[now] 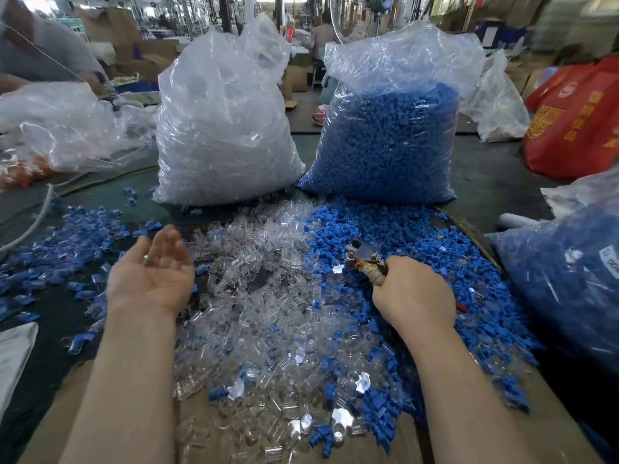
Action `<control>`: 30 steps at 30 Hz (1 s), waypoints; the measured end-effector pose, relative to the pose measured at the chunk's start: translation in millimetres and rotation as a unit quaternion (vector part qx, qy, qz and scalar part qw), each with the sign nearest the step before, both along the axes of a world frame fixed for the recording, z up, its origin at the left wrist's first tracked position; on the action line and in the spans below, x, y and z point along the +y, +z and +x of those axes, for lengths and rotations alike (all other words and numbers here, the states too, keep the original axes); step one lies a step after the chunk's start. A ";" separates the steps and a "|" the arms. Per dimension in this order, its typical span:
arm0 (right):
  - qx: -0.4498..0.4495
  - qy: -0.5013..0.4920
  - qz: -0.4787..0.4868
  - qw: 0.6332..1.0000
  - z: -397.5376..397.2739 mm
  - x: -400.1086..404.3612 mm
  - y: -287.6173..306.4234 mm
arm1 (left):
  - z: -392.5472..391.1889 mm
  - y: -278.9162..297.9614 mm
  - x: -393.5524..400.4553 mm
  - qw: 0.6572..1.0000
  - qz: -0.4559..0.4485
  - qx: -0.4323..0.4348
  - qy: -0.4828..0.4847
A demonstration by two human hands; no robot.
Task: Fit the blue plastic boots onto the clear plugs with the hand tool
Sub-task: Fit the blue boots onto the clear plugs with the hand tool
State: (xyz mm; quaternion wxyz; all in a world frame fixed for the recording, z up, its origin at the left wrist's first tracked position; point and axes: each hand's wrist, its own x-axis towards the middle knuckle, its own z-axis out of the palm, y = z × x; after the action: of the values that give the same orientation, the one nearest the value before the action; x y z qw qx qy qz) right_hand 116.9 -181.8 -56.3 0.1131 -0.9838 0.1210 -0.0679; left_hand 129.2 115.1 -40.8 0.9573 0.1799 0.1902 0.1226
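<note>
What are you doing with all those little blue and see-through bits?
A person is fitting blue boots onto clear plugs, both heaped on the table. The right hand grips a small hand tool over the heaps. The left hand is open, palm up and empty, beside a spread of finished pieces on the left. Behind stand a big bag of clear plugs and a big bag of blue boots.

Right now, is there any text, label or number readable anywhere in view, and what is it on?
Red bag: yellow printed characters and a round white logo, too blurred to read.
White label on the bag of blue parts at right: dark print cut off by the frame edge, not readable.
Nothing else carries readable text.
</note>
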 end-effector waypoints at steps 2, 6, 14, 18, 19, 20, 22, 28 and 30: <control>0.016 0.000 0.001 1.000 0.1 0.5 1.1 | -3.6 8.1 -15.4 0.981 0.181 0.028 -0.068; 0.031 0.004 0.013 0.999 0.5 0.5 2.2 | -7.7 13.3 -55.1 0.780 0.602 0.046 -0.166; 0.034 0.015 0.030 0.999 1.9 5.0 1.4 | -5.2 -1.6 -87.2 0.411 0.878 0.133 -0.209; 0.016 0.017 0.036 0.999 0.5 7.5 1.0 | -5.5 -1.1 -87.6 0.422 0.871 0.122 -0.221; 0.003 0.015 0.041 0.999 0.1 7.5 1.4 | -5.0 -1.9 -87.2 0.428 0.868 0.117 -0.223; -0.011 0.011 0.048 0.999 -0.2 7.2 1.6 | -5.0 -2.0 -86.9 0.432 0.866 0.112 -0.228; -0.041 0.003 0.067 0.997 -0.3 5.5 2.3 | -4.5 -2.8 -87.0 0.437 0.862 0.095 -0.240; -0.096 0.032 0.181 0.978 4.5 6.1 0.6 | -5.7 -4.0 -90.3 0.455 0.855 0.086 -0.232; -0.109 0.045 0.226 0.967 5.4 7.4 1.4 | -6.5 -3.8 -89.4 0.470 0.848 0.092 -0.228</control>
State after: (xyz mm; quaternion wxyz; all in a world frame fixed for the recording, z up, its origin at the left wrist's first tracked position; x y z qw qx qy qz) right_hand 122.3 -174.5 -54.9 0.3477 -0.9239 0.0761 -0.1407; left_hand 122.7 25.7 -44.6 0.3081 0.9507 0.0324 -0.0164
